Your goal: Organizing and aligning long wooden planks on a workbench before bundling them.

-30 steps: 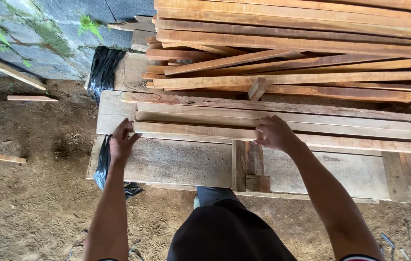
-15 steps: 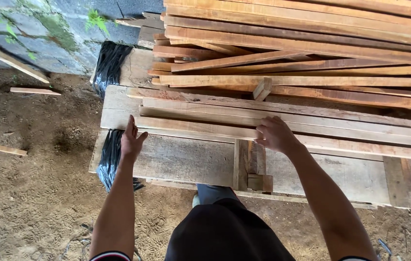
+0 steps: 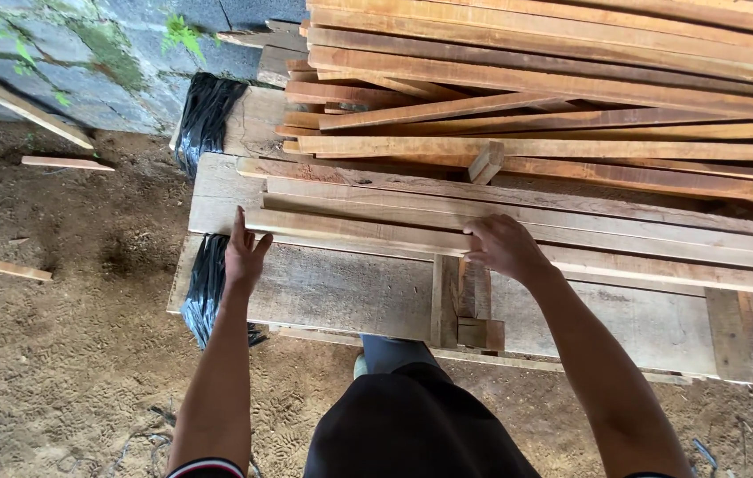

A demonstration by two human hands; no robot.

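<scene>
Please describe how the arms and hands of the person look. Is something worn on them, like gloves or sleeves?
Both forearms are bare, and the left hand and right hand wear no gloves. No watch, ring or bracelet shows. At the bottom edge, near each upper arm, a short sleeve cuff is just visible: dark with red and white stripes. The dark garment covers the body between the arms.

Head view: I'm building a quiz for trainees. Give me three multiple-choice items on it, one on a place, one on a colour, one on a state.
1. Where is the left hand?
A. at the nearest slat's end
B. on the ground
C. on the wall

2. What colour is the plastic sheet by the bench?
A. white
B. black
C. red

3. The right hand is:
A. hanging free
B. holding a hammer
C. gripping the slat

Answers: 1 A, the palm meets the slat's end. 2 B, the sheet is glossy black. 3 C, the fingers curl over the slat's edge.
</scene>
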